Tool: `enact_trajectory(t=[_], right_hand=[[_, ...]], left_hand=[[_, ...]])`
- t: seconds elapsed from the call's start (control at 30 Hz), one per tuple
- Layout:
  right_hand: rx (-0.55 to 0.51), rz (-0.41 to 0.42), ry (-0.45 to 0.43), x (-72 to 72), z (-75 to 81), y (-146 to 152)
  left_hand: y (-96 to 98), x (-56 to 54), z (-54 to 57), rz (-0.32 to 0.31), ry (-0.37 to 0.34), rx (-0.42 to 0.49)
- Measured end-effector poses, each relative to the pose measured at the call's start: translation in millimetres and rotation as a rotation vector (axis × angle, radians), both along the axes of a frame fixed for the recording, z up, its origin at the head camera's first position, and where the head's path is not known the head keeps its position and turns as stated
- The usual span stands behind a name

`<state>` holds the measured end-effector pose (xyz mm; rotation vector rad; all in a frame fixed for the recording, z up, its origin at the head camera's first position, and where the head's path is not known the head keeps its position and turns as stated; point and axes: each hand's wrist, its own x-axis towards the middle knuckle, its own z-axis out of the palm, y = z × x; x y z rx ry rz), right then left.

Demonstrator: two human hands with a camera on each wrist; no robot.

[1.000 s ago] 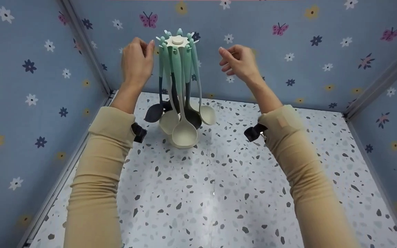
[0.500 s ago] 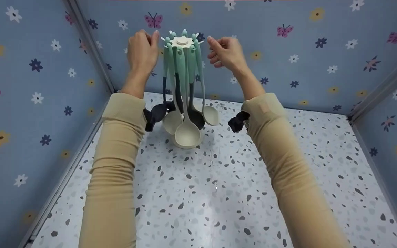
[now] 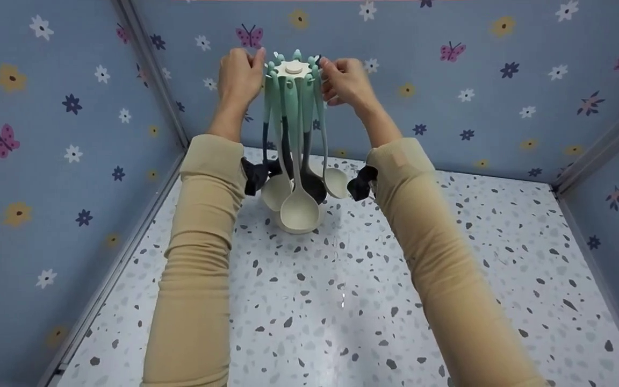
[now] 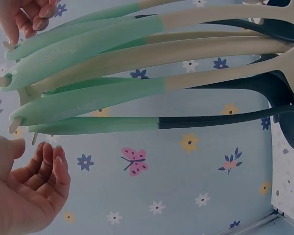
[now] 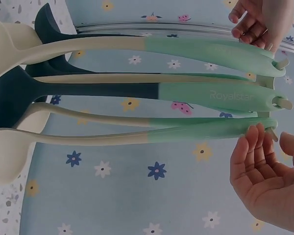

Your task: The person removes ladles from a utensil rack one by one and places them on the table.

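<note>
A utensil stand (image 3: 294, 68) with a pale scalloped top holds several mint-handled kitchen tools hanging from its hooks. A cream ladle (image 3: 300, 210) hangs at the front. At the stand's left, my left hand (image 3: 240, 80) is raised beside the top; in the left wrist view its loosely bent fingers (image 4: 59, 166) hold nothing, just off a dark-shafted tool (image 4: 88, 125). My right hand (image 3: 348, 83) is at the opposite side. In the right wrist view its fingertips (image 5: 255, 132) meet the mint handle of a cream spoon (image 5: 10, 154), thumb held apart.
The stand rests on a speckled white tabletop (image 3: 342, 322) near the back. Blue panels (image 3: 481, 97) patterned with flowers and butterflies enclose the back and sides, with metal rails at the corners. A black wrist camera (image 3: 362, 183) on the right sleeve hangs close to the cream spoon.
Both hands have come in toward the stand's top, the right one moving left until its fingertips reach a handle. The stand and utensils appear slightly farther right as the head view shifts.
</note>
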<state>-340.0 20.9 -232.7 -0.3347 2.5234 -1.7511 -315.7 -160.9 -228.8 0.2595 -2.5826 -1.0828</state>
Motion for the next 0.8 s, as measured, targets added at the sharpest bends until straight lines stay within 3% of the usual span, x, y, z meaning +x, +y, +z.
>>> enact_trajectory(t=[0.23, 0.5, 0.8], right_hand=[[-0.005, 0.012, -0.027, -2.3, 2.7, -3.1], [-0.004, 0.007, -0.050, -3.6, 0.5, -4.7], [0.034, 0.002, -0.008, -2.5, -2.7, -7.4]], left_hand=[[1.8, -2.7, 0.1, -0.043, -0.033, 0.018], [2.7, -3.9, -1.3, -0.087, -0.009, 0.056], [4.2, -4.3, -3.1, -0.096, -0.003, 0.108]])
